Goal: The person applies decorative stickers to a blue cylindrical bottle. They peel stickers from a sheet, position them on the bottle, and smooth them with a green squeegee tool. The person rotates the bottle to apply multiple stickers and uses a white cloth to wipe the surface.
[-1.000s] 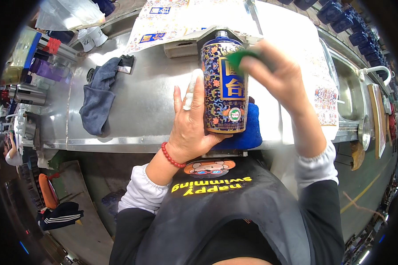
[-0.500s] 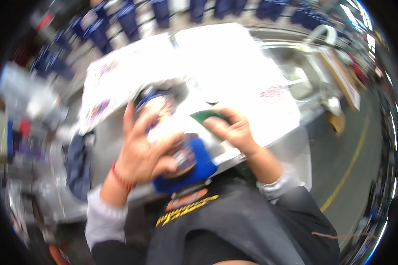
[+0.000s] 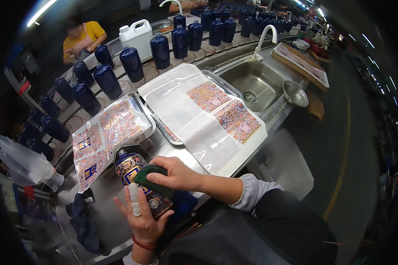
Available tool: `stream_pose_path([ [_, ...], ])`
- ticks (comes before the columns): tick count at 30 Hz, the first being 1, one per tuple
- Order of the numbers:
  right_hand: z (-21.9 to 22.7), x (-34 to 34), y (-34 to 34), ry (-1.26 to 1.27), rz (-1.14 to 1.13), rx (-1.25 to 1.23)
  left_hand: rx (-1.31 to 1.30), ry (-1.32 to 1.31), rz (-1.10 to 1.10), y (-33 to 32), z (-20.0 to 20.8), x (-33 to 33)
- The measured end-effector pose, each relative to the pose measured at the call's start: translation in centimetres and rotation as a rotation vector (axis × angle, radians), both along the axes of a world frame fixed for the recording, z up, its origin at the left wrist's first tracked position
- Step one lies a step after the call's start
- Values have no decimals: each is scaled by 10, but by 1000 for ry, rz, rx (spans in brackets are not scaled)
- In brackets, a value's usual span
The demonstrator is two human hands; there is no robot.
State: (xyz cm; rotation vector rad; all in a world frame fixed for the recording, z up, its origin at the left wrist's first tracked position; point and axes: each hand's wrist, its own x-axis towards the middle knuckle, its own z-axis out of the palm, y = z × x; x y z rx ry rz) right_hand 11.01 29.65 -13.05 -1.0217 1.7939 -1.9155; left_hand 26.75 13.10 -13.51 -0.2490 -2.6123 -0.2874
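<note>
A dark blue bottle (image 3: 129, 164) with a patterned, gold-bordered decal lies tilted on the metal bench before me. My right hand (image 3: 174, 173) pinches a dark green flat scraper (image 3: 154, 180) and presses it against the decal. Beside the bottle's lower end, my left hand (image 3: 142, 221) has its fingers stretched out and spread. Its wrapped finger, in white covering, rests along the bottle, and the thumb lies near the base. The scraper and right fingers hide part of the decal. Under the bottle's base shows a blue cloth (image 3: 184, 202).
Printed decal sheets (image 3: 119, 118) and a translucent-covered sheet (image 3: 177, 104) lie on metal trays. A sink (image 3: 254, 81) stands at far right, with a metal bowl (image 3: 296, 93) beside it. Several blue bottles (image 3: 132, 64) line a conveyor. A person (image 3: 82, 39) in yellow works beyond. A dark cloth (image 3: 85, 223) hangs left.
The right hand has moved left and brought the scraper onto the bottle. The left hand has come down from above the bottle to its lower end. My view has tilted up.
</note>
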Motion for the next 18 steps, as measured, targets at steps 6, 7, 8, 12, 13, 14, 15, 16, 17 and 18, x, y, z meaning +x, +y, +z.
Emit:
stream_pose_path([
  [6,-1,-7,20,-242,-137,38,187,3,117,5,-23,12],
  [7,-2,-6,26,-231,-93,35,149,24,110,3,-23,13],
  [8,-2,-6,33,-157,-164,20,107,26,107,-1,-21,15],
  [12,8,-10,65,39,-205,-139,327,29,0,-31,13,15],
  [13,16,-13,73,152,-206,-171,453,44,-16,-39,30,15],
  [14,29,-18,83,320,-203,-186,559,123,-56,-44,49,14],
  [15,45,-22,94,485,-201,-185,651,222,-136,-46,70,14],
  [16,65,-25,102,604,-199,-213,728,378,-250,-49,94,14],
  [17,89,-24,110,743,-197,-273,721,509,-485,-53,121,14],
  [18,115,-21,115,861,-200,-329,899,705,-621,-47,145,22],
])
